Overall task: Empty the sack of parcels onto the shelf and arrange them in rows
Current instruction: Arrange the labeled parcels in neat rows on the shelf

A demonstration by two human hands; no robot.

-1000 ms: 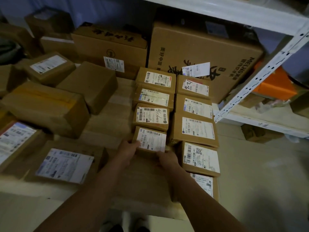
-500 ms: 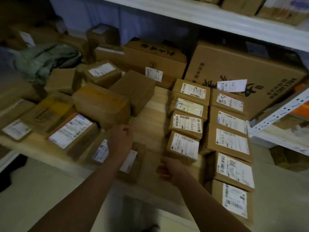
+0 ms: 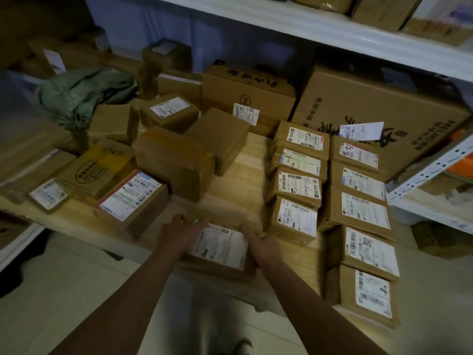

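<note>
Arranging step: left hand and right hand grip a parcel, fingers curled round its sides. Next, probably align it below the row just right of the fingers.

The parcel gripped between the left hand and the right hand is brown cardboard with a white label printed in black. Just right of the grip, the rows of parcels are the same brown with white barcoded labels, lying on the pale yellow wooden shelf. Far left and beyond the grip lies a crumpled grey-green sack; far right, an orange patch shows behind a white perforated upright.
</note>
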